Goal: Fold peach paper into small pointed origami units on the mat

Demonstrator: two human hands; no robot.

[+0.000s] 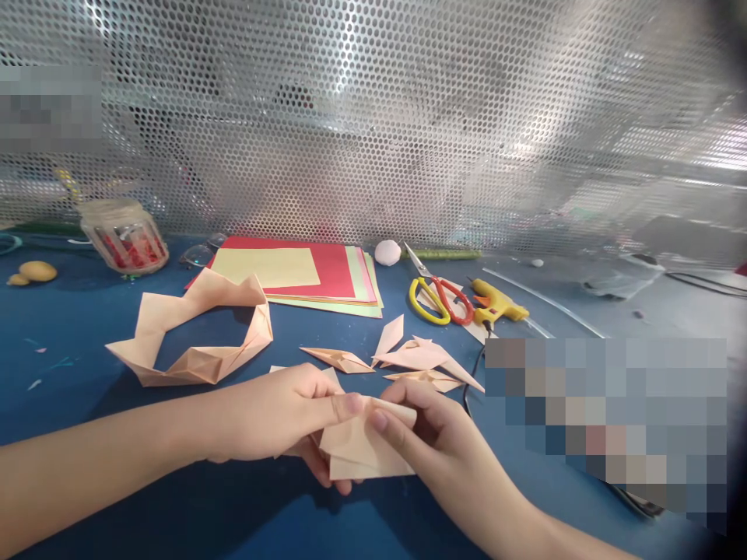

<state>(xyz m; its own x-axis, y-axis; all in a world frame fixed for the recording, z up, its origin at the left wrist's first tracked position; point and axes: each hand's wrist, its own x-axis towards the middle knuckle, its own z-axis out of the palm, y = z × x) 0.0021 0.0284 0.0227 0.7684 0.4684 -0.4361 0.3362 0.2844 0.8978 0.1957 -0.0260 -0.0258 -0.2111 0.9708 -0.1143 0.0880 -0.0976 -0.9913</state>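
Between my two hands is a piece of peach paper, partly folded, its upper edge curled over. My left hand grips it from the left, thumb on top and fingers underneath. From the right, my right hand pinches the curled edge between thumb and fingers. Behind my left hand, the corners of more pale paper show. Just beyond my hands lie several folded peach paper pieces, pointed at the ends. To their left stands a ring of joined folded paper with peaked edges.
Farther back lie a stack of coloured paper, scissors with yellow and red handles, and a yellow glue gun with a cord. A glass jar with red contents stands at left. A perforated metal panel closes off the table's back.
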